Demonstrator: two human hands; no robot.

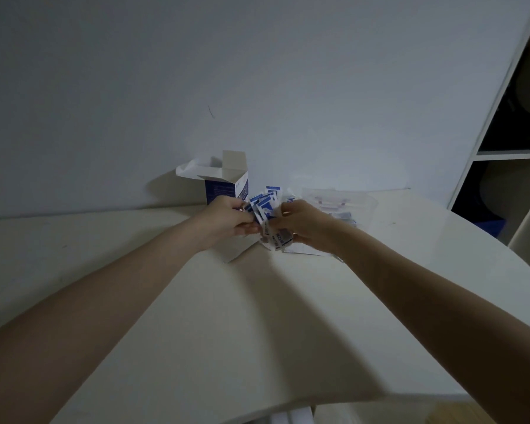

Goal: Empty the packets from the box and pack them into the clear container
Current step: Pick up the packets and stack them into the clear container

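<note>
Both hands, left hand [231, 217] and right hand [303, 223], grip packets [266, 206] beside box [227, 183]

Both bare forearms reach forward and converge just in front of the box [227, 186]. The left hand [230, 220] and right hand [303, 224] face each other, fingers curled, seemingly pinching a fanned bunch of packets [266, 206] between them.
</note>
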